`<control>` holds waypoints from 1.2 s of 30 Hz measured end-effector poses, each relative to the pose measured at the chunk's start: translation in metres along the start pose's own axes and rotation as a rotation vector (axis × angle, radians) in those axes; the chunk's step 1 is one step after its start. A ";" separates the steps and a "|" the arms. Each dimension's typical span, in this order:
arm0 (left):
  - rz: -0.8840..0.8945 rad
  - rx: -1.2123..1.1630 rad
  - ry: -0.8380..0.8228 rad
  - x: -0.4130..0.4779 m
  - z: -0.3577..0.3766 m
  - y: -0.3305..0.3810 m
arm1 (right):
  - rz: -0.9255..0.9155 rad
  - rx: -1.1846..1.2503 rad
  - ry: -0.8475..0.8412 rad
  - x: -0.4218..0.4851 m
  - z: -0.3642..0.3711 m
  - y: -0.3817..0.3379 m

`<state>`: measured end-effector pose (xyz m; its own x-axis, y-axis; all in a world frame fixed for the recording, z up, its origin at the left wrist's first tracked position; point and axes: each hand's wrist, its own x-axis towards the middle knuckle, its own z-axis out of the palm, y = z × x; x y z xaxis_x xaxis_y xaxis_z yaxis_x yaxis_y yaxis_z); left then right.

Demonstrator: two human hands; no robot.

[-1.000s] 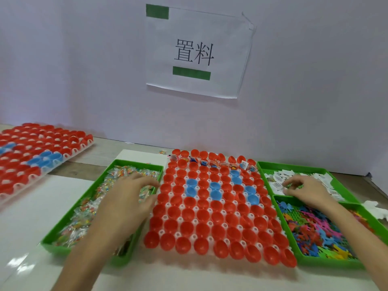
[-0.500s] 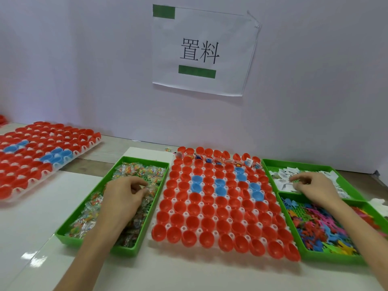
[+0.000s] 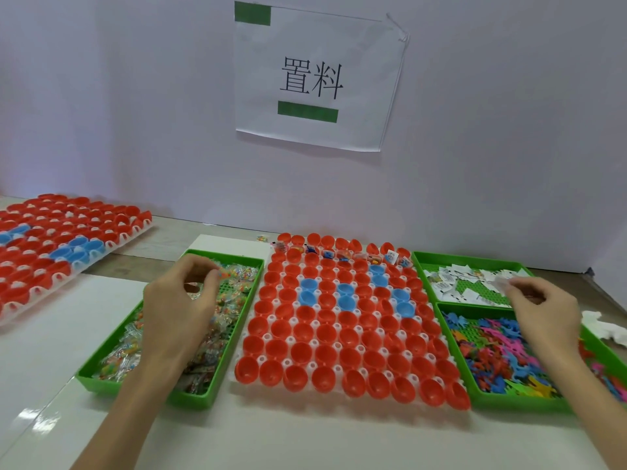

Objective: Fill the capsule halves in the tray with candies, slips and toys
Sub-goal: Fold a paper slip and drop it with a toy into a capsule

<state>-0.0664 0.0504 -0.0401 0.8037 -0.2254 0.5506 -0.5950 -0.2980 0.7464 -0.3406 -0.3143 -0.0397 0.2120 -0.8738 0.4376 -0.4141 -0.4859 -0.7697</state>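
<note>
On the white tabletop point(image 3: 305, 435), nearest first: left hand point(image 3: 179, 310) hovers over the candy bin point(image 3: 190, 398), fingers curled, thumb & fingertips pinching what looks like a wrapped candy point(image 3: 222, 274); maybe more tucked in the palm, can't tell. Right hand point(image 3: 543, 310) is above the seam btw the toy bin point(image 3: 509, 403) & the slip bin point(image 3: 468, 257) behind it, fingertips nipping a white slip point(image 3: 502, 283). Btw the bins sits the tray point(image 3: 288, 362) w/ red capsule halves point(image 3: 325, 334) & a few blue halves point(image 3: 346, 301), mouths up; nearly all look empty, only a far row point(image 3: 342, 255) shows bits inside. So the step, I'd say: pick-up phase, one candy + one slip in hand, drop-off not yet done. Next prob. needs both hands carried to the ctr, over the empty row just this side of the filled one, each piece let go into its own half w/o bumping neighbours; toys point(image 3: 502, 354) to follow. Far left, a second tray point(image 3: 113, 244) of halves; on the wall point(image 3: 135, 96), a paper sign point(image 3: 315, 79).
</note>
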 end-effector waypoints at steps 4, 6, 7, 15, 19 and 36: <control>-0.044 -0.289 0.027 -0.005 0.004 0.030 | 0.011 0.146 -0.028 -0.014 -0.009 -0.016; -0.072 -0.425 -0.010 -0.007 0.013 0.054 | -0.004 0.221 -0.103 -0.018 -0.012 -0.035; -0.085 -0.477 -0.051 -0.007 0.019 0.068 | -0.017 0.272 -0.161 -0.020 -0.013 -0.048; 0.062 -0.781 -0.222 -0.001 0.057 0.187 | -0.293 0.740 -0.383 -0.043 -0.022 -0.164; -0.050 -0.891 -0.314 0.000 0.064 0.201 | -0.318 0.810 -0.461 -0.042 -0.028 -0.188; -0.427 -1.168 -0.450 -0.006 0.069 0.181 | -0.124 0.689 -0.399 -0.060 0.010 -0.187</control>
<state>-0.1788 -0.0662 0.0659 0.7192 -0.6678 0.1916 0.2384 0.4962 0.8348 -0.2673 -0.1716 0.0730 0.5746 -0.6901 0.4401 0.2447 -0.3683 -0.8970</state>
